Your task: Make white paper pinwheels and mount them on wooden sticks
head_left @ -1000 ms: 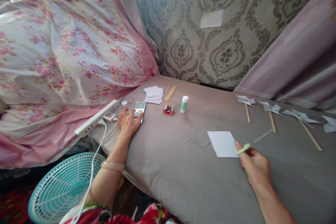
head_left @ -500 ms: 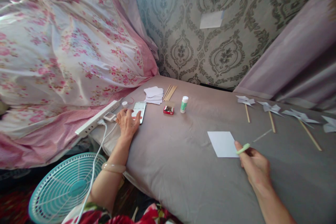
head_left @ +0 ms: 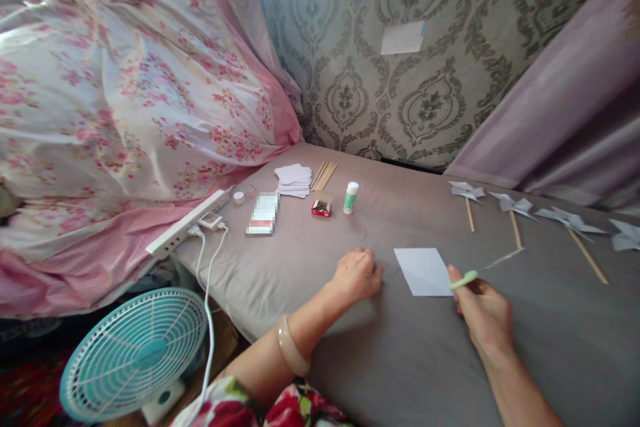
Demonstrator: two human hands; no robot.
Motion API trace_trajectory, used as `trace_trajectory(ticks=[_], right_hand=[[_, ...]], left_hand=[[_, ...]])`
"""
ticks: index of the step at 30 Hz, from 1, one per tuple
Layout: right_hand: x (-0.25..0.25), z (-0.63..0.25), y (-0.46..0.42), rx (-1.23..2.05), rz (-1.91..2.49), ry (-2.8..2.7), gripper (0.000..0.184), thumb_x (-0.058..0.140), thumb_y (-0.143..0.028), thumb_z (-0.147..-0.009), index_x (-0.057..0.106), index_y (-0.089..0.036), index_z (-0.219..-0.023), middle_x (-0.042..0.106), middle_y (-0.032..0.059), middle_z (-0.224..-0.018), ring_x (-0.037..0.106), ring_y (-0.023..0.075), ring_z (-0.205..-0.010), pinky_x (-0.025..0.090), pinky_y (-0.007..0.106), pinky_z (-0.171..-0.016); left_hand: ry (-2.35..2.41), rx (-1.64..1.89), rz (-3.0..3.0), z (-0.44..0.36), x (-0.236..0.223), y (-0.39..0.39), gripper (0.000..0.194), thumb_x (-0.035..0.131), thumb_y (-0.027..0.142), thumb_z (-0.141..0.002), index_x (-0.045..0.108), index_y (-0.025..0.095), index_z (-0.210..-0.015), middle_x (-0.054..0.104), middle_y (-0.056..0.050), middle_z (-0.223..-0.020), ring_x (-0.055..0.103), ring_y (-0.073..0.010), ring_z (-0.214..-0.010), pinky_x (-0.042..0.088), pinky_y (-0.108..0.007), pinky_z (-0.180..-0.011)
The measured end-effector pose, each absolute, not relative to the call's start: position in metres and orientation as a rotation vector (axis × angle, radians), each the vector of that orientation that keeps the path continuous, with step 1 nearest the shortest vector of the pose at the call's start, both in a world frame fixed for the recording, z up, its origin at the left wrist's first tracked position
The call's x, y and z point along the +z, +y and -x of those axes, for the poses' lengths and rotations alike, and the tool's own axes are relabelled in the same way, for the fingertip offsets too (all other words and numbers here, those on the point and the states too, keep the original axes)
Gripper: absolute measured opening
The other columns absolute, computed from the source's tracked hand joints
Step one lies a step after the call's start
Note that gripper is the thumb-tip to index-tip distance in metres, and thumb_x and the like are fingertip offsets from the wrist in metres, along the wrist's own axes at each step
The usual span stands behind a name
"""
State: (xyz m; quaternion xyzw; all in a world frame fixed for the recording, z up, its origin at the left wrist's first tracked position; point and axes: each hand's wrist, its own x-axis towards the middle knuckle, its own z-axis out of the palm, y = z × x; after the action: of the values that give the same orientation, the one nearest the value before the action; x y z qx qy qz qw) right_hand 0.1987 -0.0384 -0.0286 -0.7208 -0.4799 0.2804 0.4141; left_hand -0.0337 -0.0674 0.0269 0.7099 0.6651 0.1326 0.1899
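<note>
My left hand [head_left: 357,273] rests low over the grey sheet with its fingers curled under, just left of a white square of paper [head_left: 423,272]. No object shows in it, though its palm side is hidden. In my right hand [head_left: 487,317] are scissors [head_left: 466,280] with a pale green handle, gripped by the handle, the thin blades pointing away to the upper right. The thumb lies at the paper's right edge; I cannot tell whether it pinches the paper. Beyond the blades stand several white paper pinwheels [head_left: 514,203] on wooden sticks.
Toward the back lie a stack of white paper [head_left: 293,180], wooden sticks [head_left: 325,175], a small red box [head_left: 321,208] and a glue stick [head_left: 351,198]. A phone [head_left: 263,213] and a power strip [head_left: 187,223] are on the left. A blue fan [head_left: 150,353] stands below the edge.
My left hand has left the phone and moved right, toward the white paper square, its fingers now curled. My right hand still holds the scissors, almost unmoved.
</note>
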Motion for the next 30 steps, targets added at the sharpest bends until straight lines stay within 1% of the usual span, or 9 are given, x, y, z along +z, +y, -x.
trace_trajectory(ticks=[4,6,10,14,16,19,23,26,30], right_hand=[[-0.021,-0.195,-0.04,0.699,1.84,-1.203,0.044,0.063,-0.06,-0.067,0.055,-0.018,-0.057,0.051,-0.0004,-0.043,0.046,0.0149,-0.041,0.036,0.027,-0.042],[-0.018,-0.194,-0.039,0.684,1.851,-1.22,0.044,0.062,-0.061,-0.068,0.057,-0.018,-0.058,0.053,0.0008,-0.045,0.047,0.0155,-0.042,0.036,0.027,-0.044],[-0.013,-0.19,-0.039,0.681,1.844,-1.23,0.046,0.06,-0.062,-0.067,0.062,-0.016,-0.062,0.057,0.0031,-0.049,0.051,0.0168,-0.047,0.038,0.028,-0.049],[-0.014,-0.191,-0.039,0.685,1.801,-1.22,0.047,0.062,-0.062,-0.065,0.063,-0.015,-0.061,0.058,0.0045,-0.048,0.054,0.0192,-0.051,0.039,0.028,-0.052],[-0.017,-0.191,-0.039,0.681,1.767,-1.205,0.048,0.063,-0.062,-0.064,0.063,-0.015,-0.062,0.058,0.0043,-0.048,0.054,0.0191,-0.051,0.039,0.028,-0.052],[-0.02,-0.192,-0.038,0.703,1.734,-1.166,0.047,0.064,-0.061,-0.066,0.064,-0.014,-0.066,0.06,0.004,-0.051,0.053,0.0176,-0.051,0.039,0.028,-0.051],[-0.018,-0.191,-0.039,0.631,1.697,-1.065,0.048,0.069,-0.058,-0.062,0.065,-0.013,-0.077,0.063,0.0041,-0.059,0.052,0.0153,-0.051,0.039,0.026,-0.05],[-0.014,-0.189,-0.039,0.669,1.649,-0.976,0.051,0.073,-0.056,-0.06,0.067,-0.013,-0.085,0.063,0.0013,-0.061,0.047,0.0111,-0.047,0.037,0.024,-0.046],[-0.009,-0.18,-0.042,0.853,1.619,-0.94,0.055,0.077,-0.053,-0.056,0.07,-0.013,-0.092,0.06,-0.0007,-0.058,0.047,0.0103,-0.046,0.035,0.022,-0.042]], left_hand=[[1.937,0.408,-1.941,-0.01,0.025,-0.05,0.056,0.058,0.051,-0.082,0.056,0.004,-0.112,0.058,-0.021,-0.113,0.052,-0.0317,-0.109,0.041,-0.036,-0.091],[1.936,0.441,-1.944,-0.024,0.024,-0.042,0.063,0.062,0.056,-0.076,0.056,0.004,-0.111,0.056,-0.022,-0.114,0.05,-0.0331,-0.11,0.04,-0.038,-0.092],[1.883,0.424,-1.947,-0.037,0.02,-0.032,0.055,0.07,0.048,-0.072,0.056,0.009,-0.108,0.054,-0.019,-0.116,0.049,-0.0316,-0.11,0.04,-0.039,-0.093],[1.878,0.489,-1.815,-0.036,0.016,-0.029,0.054,0.075,0.041,-0.068,0.053,0.011,-0.107,0.051,-0.018,-0.119,0.047,-0.0321,-0.113,0.039,-0.039,-0.093],[1.828,0.585,-1.766,-0.034,0.014,-0.029,0.044,0.072,0.033,-0.07,0.052,0.013,-0.104,0.052,-0.018,-0.117,0.048,-0.0313,-0.112,0.038,-0.038,-0.092],[1.711,0.689,-1.725,-0.033,0.008,-0.029,0.03,0.062,0.021,-0.077,0.05,0.016,-0.104,0.06,-0.011,-0.104,0.055,-0.0252,-0.099,0.041,-0.034,-0.084],[1.532,1.057,-1.436,-0.029,-0.002,-0.025,0.04,0.061,0.013,-0.073,0.045,0.02,-0.109,0.06,0.0,-0.079,0.057,-0.018,-0.078,0.042,-0.029,-0.073],[1.36,1.374,-1.041,-0.023,-0.006,-0.017,0.037,0.064,0.011,-0.068,0.047,0.02,-0.1,0.058,0.002,-0.075,0.056,-0.0144,-0.073,0.043,-0.025,-0.069],[1.206,1.469,-0.717,-0.015,0.0,-0.013,0.027,0.067,0.017,-0.065,0.05,0.018,-0.086,0.06,0.001,-0.075,0.056,-0.012,-0.068,0.043,-0.022,-0.062]])
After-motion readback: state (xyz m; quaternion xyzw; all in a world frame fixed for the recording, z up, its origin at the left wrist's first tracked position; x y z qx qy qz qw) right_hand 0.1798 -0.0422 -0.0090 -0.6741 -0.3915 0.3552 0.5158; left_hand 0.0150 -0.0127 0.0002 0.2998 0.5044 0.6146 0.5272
